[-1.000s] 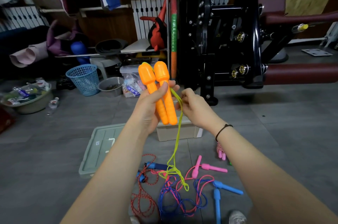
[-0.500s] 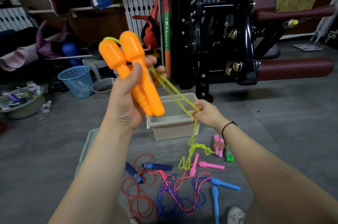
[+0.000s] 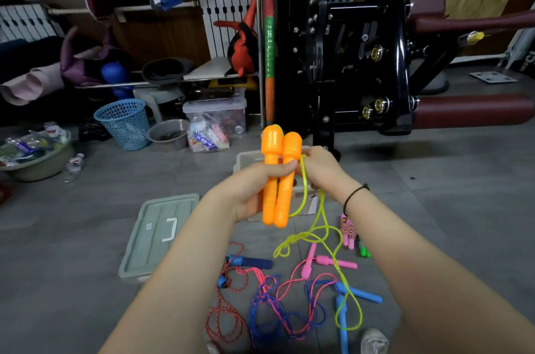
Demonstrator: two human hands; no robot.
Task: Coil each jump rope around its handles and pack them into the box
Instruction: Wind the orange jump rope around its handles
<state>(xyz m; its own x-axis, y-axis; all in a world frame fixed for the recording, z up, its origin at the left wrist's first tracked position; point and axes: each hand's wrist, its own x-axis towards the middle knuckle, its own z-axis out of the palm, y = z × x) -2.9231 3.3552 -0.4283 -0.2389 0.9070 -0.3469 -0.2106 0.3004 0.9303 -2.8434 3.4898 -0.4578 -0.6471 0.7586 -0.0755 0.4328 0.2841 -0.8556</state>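
While L hand [image 3: 249, 191] grips orange handles [image 3: 280, 203], R hand [image 3: 321, 172] pinches yellow rope [image 3: 304, 183].

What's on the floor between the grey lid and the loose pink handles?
Head view: the dark-blue handles lie between the grey lid and the pink handles. The left forearm hides part of that stretch.

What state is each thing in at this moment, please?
left hand: grips both orange handles together, upright.
right hand: pinches the yellow cord beside the handles.
yellow cord: loose, trailing to the floor.
box: open, behind the hands.
lid: off, flat on the floor.
pink rope: uncoiled, tangled with the blue rope.
red rope: uncoiled.
small pink bundle: coiled, outside the box.
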